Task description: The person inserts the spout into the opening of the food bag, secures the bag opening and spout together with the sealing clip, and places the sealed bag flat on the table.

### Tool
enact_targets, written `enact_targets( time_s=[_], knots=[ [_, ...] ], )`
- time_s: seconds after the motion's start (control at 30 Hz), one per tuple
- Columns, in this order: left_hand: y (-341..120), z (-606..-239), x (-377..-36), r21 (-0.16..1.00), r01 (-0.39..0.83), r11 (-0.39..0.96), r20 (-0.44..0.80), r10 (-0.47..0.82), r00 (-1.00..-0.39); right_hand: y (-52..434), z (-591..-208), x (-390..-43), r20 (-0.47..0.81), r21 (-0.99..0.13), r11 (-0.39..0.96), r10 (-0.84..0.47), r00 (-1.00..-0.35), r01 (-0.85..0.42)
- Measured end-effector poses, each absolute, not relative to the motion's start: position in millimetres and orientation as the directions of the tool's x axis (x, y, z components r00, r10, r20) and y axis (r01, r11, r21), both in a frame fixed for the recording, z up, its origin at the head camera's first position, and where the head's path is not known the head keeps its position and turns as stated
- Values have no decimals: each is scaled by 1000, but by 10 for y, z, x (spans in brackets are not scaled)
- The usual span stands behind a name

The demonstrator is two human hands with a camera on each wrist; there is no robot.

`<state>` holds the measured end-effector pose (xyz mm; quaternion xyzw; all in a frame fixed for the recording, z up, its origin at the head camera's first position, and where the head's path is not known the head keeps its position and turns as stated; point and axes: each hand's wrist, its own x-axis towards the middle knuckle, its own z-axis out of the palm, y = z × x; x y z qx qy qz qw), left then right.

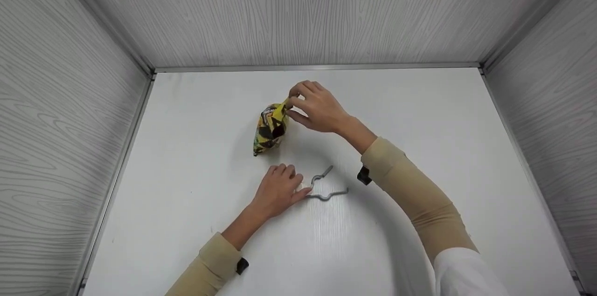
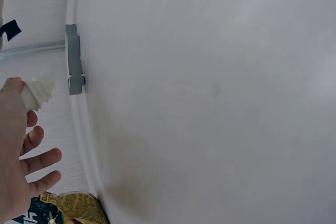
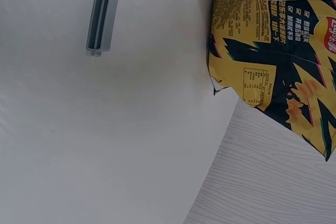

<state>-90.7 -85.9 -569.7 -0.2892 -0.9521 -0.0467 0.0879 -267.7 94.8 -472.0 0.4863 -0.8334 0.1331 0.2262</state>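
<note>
My right hand (image 1: 319,108) pinches the top edge of a yellow-and-black chip bag (image 1: 268,130), which hangs slanted with its lower corner down to the left. Printed text and a red logo show on the chip bag (image 3: 270,51) in the right wrist view; the right hand is out of that picture. Nearer the body, my left hand (image 1: 279,189) holds a grey bag clip (image 1: 326,196) by its white part, its two arms spread apart to the right. Thumb and index finger pinch that white ridged piece (image 2: 39,92) in the left wrist view, the other fingers loosely bent.
A white tabletop (image 1: 186,203) lies under both hands. Grey wood-grain panels (image 1: 317,16) wall it in at the back and on both sides, with a metal strip (image 1: 233,68) along the rear edge.
</note>
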Motion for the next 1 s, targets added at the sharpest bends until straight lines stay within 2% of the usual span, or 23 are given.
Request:
enact_targets(
  time_s=[0.13, 0.27, 0.43, 1.0],
  knots=[
    [-867, -5708, -906, 16, 560, 828, 204, 546, -813, 973, -4744, -2680, 500, -61, 492, -738, -454, -868],
    [-875, -5713, -908, 1, 555, 832, 197, 544, -815, 1000, -4746, -2681, 519, -96, 480, -723, -455, -872],
    [-878, -5711, -917, 10, 552, 833, 177, 542, -821, 1015, -4756, -2684, 530, -109, 469, -719, -451, -876],
    [-885, -5665, -906, 23, 542, 840, 146, 534, -833, 1216, -4777, -2712, 520, -136, 501, -698, -492, -855]
  ],
)
